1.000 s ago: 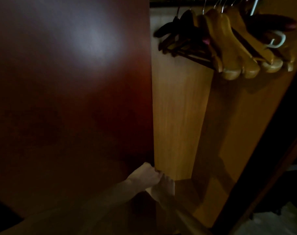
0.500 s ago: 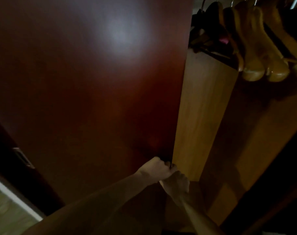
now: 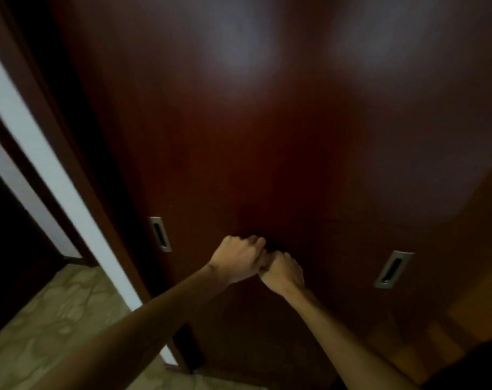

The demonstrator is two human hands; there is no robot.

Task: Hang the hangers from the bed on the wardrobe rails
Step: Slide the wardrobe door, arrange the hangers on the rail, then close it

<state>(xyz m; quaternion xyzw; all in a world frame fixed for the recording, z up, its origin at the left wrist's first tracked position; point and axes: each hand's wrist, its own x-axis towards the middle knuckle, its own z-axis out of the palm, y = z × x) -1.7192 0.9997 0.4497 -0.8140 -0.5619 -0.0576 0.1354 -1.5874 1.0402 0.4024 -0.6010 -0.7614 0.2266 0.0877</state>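
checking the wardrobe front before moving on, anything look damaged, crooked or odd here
Nothing stands out. The dark sliding door looks unmarked, and both recessed handles sit flush. The left hand and right hand are curled against it.

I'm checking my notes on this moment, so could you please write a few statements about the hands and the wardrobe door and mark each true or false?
1. Both hands, left and right, meet on the dark reddish-brown wooden wardrobe door. True.
2. Wooden hangers show on a rail. False: the door fills the view and no hangers are visible.
3. Two recessed silver metal handles sit in the door, one on each side of the hands. True.
4. The left hand pulls the left-side handle. False: it is apart from that handle, beside the right hand.
5. A white vertical strip stands left of the door. True.
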